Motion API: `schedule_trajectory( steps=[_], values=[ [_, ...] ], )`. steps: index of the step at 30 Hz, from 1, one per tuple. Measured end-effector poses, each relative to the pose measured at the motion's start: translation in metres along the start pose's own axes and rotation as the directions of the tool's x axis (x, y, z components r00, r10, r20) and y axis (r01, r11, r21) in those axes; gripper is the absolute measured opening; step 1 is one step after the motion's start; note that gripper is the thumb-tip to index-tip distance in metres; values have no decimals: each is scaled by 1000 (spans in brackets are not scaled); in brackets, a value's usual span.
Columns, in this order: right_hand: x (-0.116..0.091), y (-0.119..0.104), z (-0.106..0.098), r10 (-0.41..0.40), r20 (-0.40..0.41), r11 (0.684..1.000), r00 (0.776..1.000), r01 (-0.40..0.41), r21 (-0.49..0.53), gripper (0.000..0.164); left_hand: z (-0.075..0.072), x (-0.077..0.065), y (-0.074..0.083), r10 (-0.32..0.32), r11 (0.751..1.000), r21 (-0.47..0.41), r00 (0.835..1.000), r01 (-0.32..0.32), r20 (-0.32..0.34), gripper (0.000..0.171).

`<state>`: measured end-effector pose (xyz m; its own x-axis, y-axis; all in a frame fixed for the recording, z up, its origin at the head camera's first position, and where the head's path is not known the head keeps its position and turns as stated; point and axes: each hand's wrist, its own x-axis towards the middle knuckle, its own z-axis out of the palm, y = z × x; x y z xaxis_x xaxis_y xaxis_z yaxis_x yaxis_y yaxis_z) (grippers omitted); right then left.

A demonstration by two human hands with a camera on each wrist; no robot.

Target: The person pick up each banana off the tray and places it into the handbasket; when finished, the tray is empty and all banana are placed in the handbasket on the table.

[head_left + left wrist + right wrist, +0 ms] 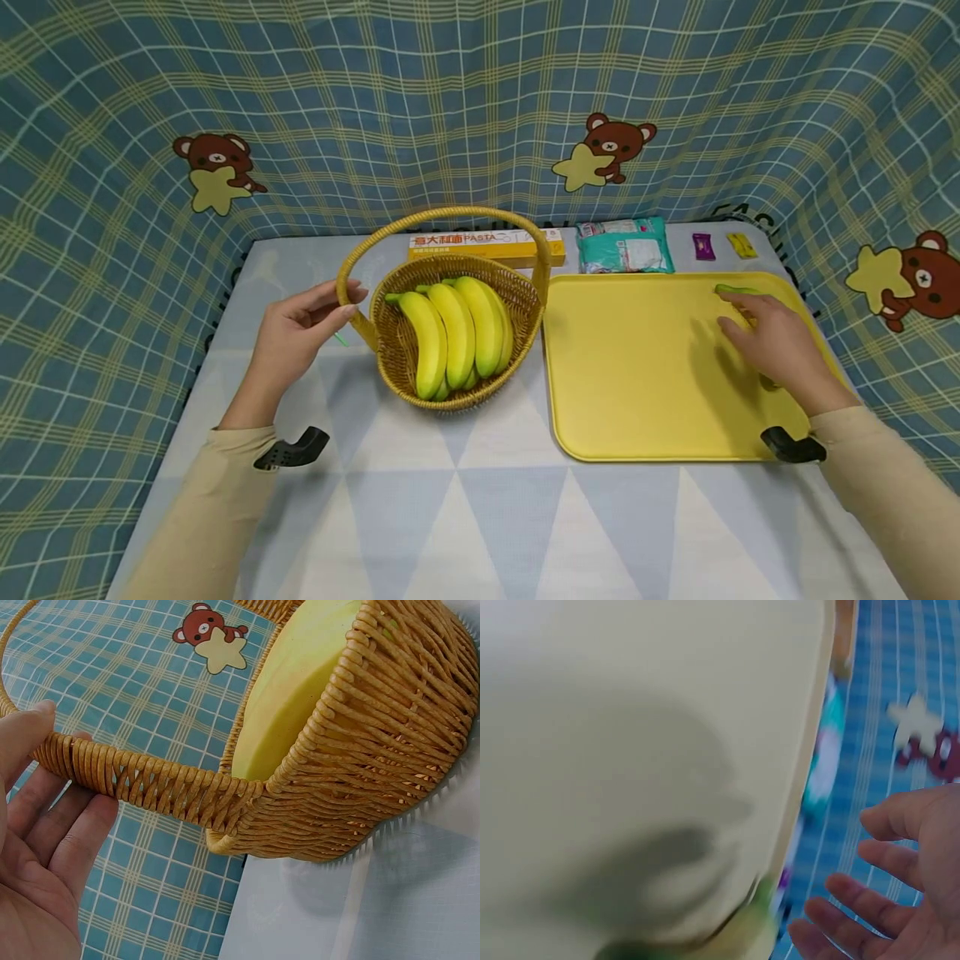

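Note:
A wicker basket (382,367) with a tall hoop handle (442,212) holds several yellow bananas (427,342) with green stems. Thumb and fingers of my left hand (296,329) pinch the left side of that handle, as the left wrist view shows with the fingers behind the weave (165,780). Over the right part of a yellow tray (622,367) is my right hand (776,337), its fingers spread and apart. Beneath it lies a banana (739,930), mostly covered by the hand in the head view, only its green tip (735,289) showing plainly.
Behind the basket lies a pasta box (487,248). A teal and white packet (626,248) sits behind the tray, with a purple wrapper (703,247) and a yellow wrapper (741,245) to its right. Plaid cloth with bears surrounds the table on the back and sides.

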<state>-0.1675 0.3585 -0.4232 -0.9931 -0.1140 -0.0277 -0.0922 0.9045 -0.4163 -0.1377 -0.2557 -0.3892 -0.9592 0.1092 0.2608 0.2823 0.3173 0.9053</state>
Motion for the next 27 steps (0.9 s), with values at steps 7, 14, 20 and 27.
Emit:
schedule_trajectory(
  steps=[7,14,20,27],
  values=[
    [3,47,-11,72,13,997,997,-72,9,55,0,-1,0,0,1000,2,1000,0,-6,33],
    [4,72,-19,149,178,989,973,-147,-23,67,0,-1,0,1,1000,6,1000,-1,-12,33],
    [6,83,-21,154,227,987,962,-159,4,72,0,-1,0,8,1000,9,1000,-7,-12,33],
    [7,79,-21,166,205,981,965,-182,63,81,1,-1,0,-1,1000,21,1000,1,-12,34]
  ],
)
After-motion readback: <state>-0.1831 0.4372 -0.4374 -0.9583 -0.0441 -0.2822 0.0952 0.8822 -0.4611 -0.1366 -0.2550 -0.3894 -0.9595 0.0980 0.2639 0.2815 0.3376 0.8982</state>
